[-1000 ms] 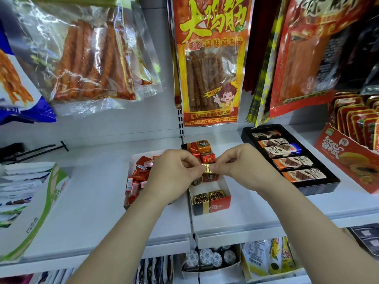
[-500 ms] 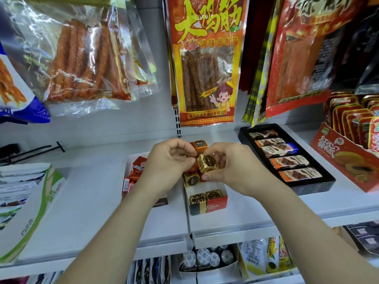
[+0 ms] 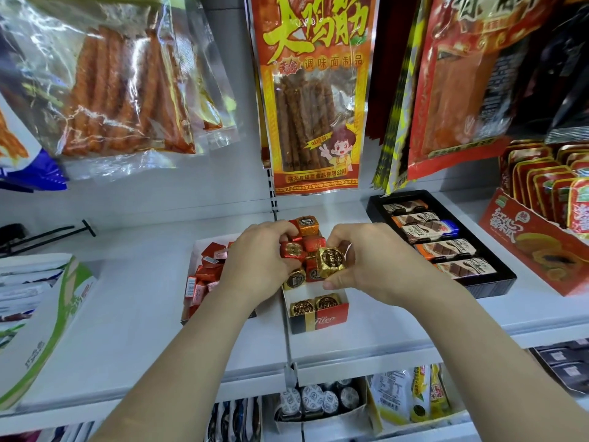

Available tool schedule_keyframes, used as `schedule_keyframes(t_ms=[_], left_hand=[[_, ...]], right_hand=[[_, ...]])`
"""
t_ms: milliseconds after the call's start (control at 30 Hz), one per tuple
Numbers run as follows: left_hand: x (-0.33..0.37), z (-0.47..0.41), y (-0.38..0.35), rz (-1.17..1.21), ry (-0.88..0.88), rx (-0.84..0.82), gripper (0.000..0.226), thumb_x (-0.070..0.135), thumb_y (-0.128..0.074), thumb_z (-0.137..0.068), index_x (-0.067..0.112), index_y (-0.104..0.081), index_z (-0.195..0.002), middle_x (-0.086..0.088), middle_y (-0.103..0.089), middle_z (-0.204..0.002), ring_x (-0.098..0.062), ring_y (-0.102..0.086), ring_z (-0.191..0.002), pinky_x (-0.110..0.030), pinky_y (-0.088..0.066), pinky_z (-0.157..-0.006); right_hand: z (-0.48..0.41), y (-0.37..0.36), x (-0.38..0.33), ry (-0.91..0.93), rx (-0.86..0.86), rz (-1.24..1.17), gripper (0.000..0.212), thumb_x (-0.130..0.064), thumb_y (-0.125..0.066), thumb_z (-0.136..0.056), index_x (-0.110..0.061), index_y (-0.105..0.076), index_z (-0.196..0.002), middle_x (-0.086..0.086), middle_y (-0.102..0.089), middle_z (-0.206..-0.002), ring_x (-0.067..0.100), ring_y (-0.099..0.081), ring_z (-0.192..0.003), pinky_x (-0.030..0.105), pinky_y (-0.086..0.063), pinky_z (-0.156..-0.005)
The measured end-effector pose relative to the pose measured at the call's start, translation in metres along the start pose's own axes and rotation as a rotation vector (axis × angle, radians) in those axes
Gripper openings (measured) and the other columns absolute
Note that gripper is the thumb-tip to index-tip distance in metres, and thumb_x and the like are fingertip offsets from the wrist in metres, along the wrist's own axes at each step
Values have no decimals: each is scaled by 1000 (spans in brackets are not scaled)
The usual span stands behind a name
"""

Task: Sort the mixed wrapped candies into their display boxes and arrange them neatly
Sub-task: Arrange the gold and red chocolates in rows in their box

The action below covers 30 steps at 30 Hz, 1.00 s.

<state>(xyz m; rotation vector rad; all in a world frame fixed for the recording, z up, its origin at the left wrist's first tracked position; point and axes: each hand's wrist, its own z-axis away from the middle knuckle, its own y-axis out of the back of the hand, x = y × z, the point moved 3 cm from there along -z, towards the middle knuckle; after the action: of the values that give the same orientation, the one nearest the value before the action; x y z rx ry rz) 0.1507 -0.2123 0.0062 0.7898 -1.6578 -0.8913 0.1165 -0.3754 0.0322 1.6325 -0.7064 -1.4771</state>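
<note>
A narrow red and black display box [image 3: 318, 319] stands on the white shelf, with two gold candies at its front and a pile of red, orange and gold candies at its back. My left hand [image 3: 259, 261] grips a red foil candy [image 3: 292, 250] above the pile. My right hand [image 3: 366, 261] pinches a gold foil candy [image 3: 331, 262] just beside it. An orange candy [image 3: 307, 225] tops the pile. Left of this box, a white box [image 3: 194, 250] holds several red wrapped candies [image 3: 208, 269], partly hidden by my left forearm.
A black tray [image 3: 487, 287] of chocolate bars sits to the right, then a red carton [image 3: 526, 244] of snack packs. Hanging snack bags [image 3: 314, 90] crowd the space above. A white and green carton [image 3: 47, 317] stands far left. Further goods fill the lower shelf [image 3: 318, 401].
Both hands have lifted out of the box. The right hand now holds the gold candy up, and the left hand has taken a red candy from the pile.
</note>
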Motion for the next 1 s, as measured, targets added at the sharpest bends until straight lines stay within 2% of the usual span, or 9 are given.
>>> schedule_keyframes(t_ms=[100,233,333,433,500,633,767,900,1000], left_hand=[[-1,0,6,115,6,-28,55,23,-78,-79,30,-57,-130,12,-49,-103,-9,-47,-94,-24,-46,-83],[-1,9,14,163,-37,-106,41,24,-79,-78,37,-62,-113,18,-46,-96,-5,-49,-89,-15,-41,-70],[3,16,16,191,-79,-180,38,23,-79,-76,39,-57,-103,17,-55,-103,-4,-58,-86,-23,-52,-75],[5,19,16,185,-89,-234,37,26,-77,-77,41,-54,-101,20,-59,-104,-3,-60,-83,-31,-54,-80],[4,20,16,187,-92,-247,37,26,-77,-78,42,-54,-103,19,-59,-105,-4,-61,-82,-30,-54,-79],[1,22,20,166,-98,-230,35,28,-74,-81,47,-57,-106,24,-56,-90,6,-54,-75,-7,-38,-58],[-3,22,21,161,-79,-237,25,33,-75,-79,44,-63,-98,22,-56,-85,6,-54,-67,-8,-37,-49],[-2,24,19,172,-61,-303,26,43,-79,-72,37,-65,-94,19,-60,-86,1,-60,-76,-17,-51,-58],[0,24,18,153,-80,-305,25,42,-77,-74,37,-63,-94,19,-58,-82,1,-57,-73,-14,-42,-54]], right_hand=[[3,1,4,3,-103,-75,42,-37,-80,-72,-28,-67,-111,-17,-55,-78,2,-53,-70,15,-36,-56],[4,-2,11,12,-178,-70,47,-35,-75,-79,-34,-61,-123,-19,-54,-89,3,-54,-83,13,-39,-66],[2,-6,16,12,-155,-22,48,-28,-77,-78,-36,-60,-123,-7,-60,-104,9,-57,-91,19,-43,-72],[2,-6,13,46,-126,21,44,-26,-78,-78,-32,-64,-119,-5,-60,-110,9,-56,-88,24,-47,-75],[3,-6,8,74,-113,35,44,-25,-78,-77,-29,-65,-119,-11,-57,-104,5,-53,-82,19,-45,-70],[1,-9,4,69,-105,10,52,-25,-81,-75,-32,-61,-123,-21,-47,-85,-1,-51,-72,12,-37,-61],[1,-11,2,82,-148,62,43,-19,-77,-80,-29,-64,-120,-22,-41,-78,-2,-44,-70,7,-33,-60],[-2,-14,-2,132,-200,172,43,-15,-73,-82,-29,-63,-122,-15,-45,-86,8,-44,-81,10,-31,-58],[-5,-15,-3,107,-222,202,47,-18,-73,-83,-28,-60,-126,-7,-48,-98,11,-44,-87,15,-34,-63]])
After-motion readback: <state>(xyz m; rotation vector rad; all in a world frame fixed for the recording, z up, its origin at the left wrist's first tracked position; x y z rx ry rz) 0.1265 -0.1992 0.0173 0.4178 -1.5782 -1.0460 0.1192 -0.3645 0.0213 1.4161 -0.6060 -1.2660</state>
